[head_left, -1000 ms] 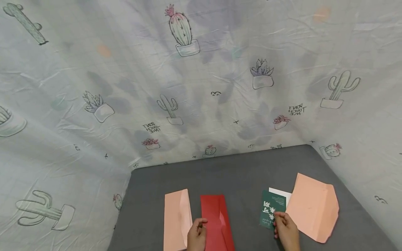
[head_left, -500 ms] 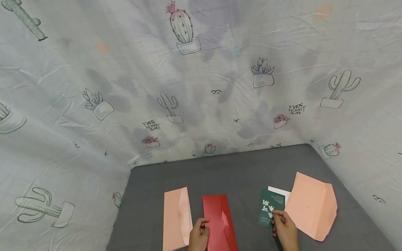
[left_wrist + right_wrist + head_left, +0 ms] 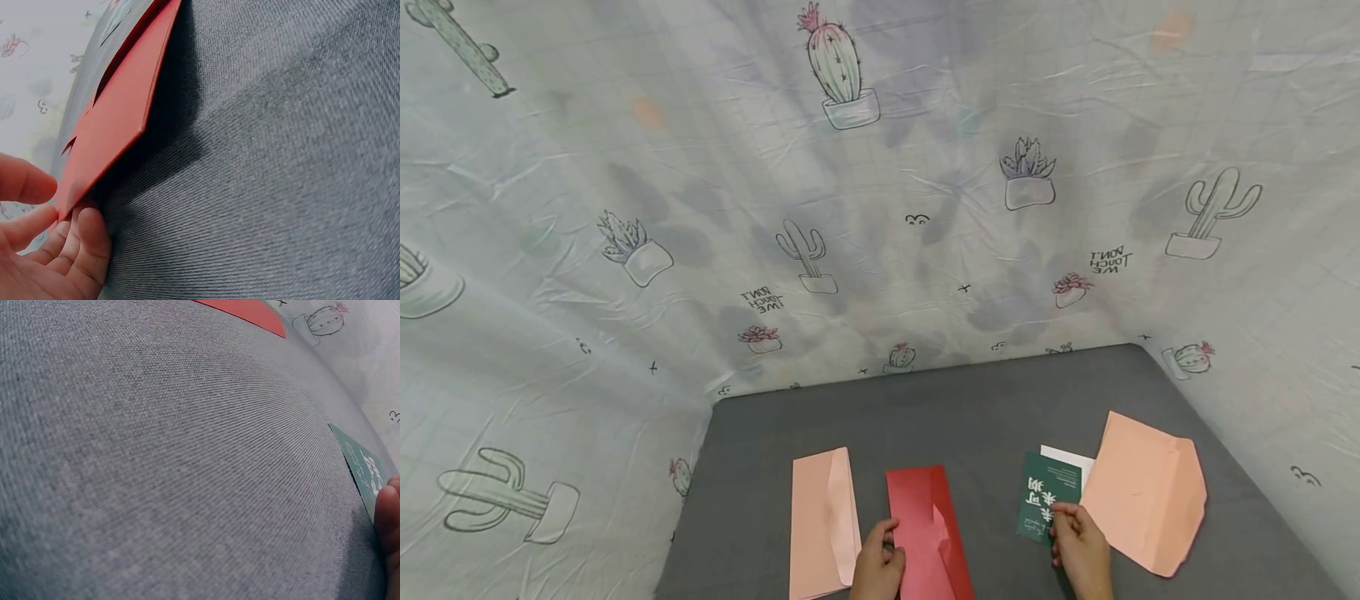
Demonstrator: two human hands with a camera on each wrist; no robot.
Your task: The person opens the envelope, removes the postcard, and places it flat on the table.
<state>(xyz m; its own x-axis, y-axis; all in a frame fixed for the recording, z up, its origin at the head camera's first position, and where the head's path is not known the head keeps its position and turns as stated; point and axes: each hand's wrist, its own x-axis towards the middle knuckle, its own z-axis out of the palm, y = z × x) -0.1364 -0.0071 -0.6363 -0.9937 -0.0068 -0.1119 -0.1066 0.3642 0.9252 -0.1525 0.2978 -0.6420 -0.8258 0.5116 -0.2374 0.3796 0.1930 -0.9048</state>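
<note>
A red envelope [image 3: 917, 525] is tilted up off the grey cloth, its flap along the right side and a dark shadow under its edge in the left wrist view. My left hand [image 3: 878, 567] pinches it by the left edge, fingers [image 3: 92, 228] tucked beneath. To the right lies a green card [image 3: 1041, 483] with white lettering. The thumb and fingers of my right hand [image 3: 1081, 550] pinch this card at its lower right edge. Only the fingertips [image 3: 389, 509] of that hand show in the right wrist view, beside the card.
A pink envelope [image 3: 812, 517] lies left of the red one. Another pink envelope [image 3: 1138, 492], flap opened out, lies at the right, with a white card [image 3: 1075, 461] between it and the green card. Cactus-print cloth [image 3: 880, 208] walls in the grey table [image 3: 955, 417].
My left hand has moved slightly right with the red envelope, which tilts and catches more light on its face. The right hand and the green card stay nearly in place.
</note>
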